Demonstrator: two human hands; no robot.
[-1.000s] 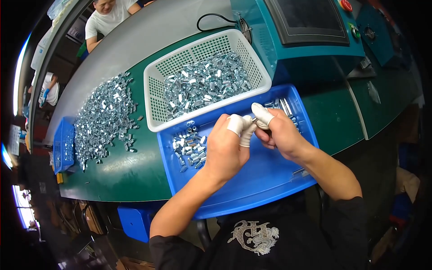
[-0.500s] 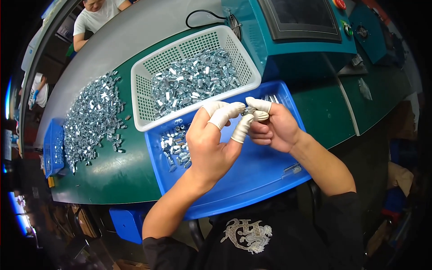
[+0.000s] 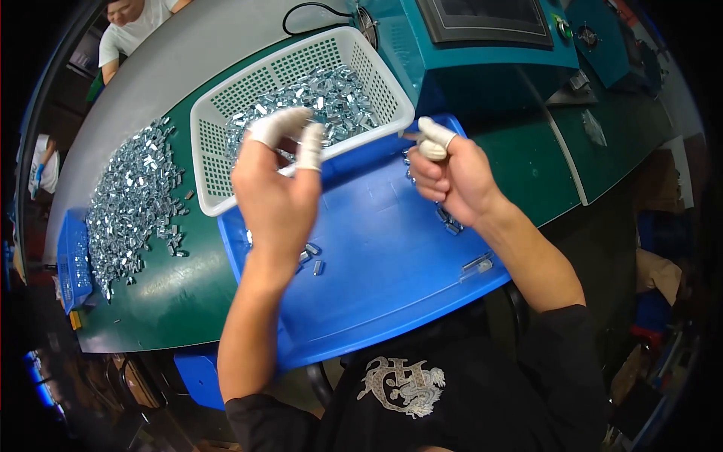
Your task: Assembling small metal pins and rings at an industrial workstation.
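My left hand [image 3: 275, 184] is over the near rim of a white perforated basket [image 3: 203, 158]. White finger cots cover its fingertips, and thumb and fingers stand apart. Motion blurs them slightly, and no part shows between them. Inside the basket lies a heap of small shiny metal parts [image 3: 331, 94]. My right hand [image 3: 459, 173] is closed above the right side of a blue tray [image 3: 369, 248]. Its cotted thumb and finger pinch a small metal piece [image 3: 410, 136], of which only a thin tip sticks out. Loose metal parts [image 3: 448, 220] lie in the tray beneath that hand.
A large pile of metal parts [image 3: 135, 203] covers the green table at left, beside a small blue bin [image 3: 73, 260]. Behind the tray stands a teal machine [image 3: 489, 71] with a dark screen. A person [image 3: 135, 30] in white sits across the table at far left.
My hands have separated. The left has moved left from the right hand to the basket's near rim, its fingers spread. My right hand still pinches a metal piece. The whole view has shifted slightly.
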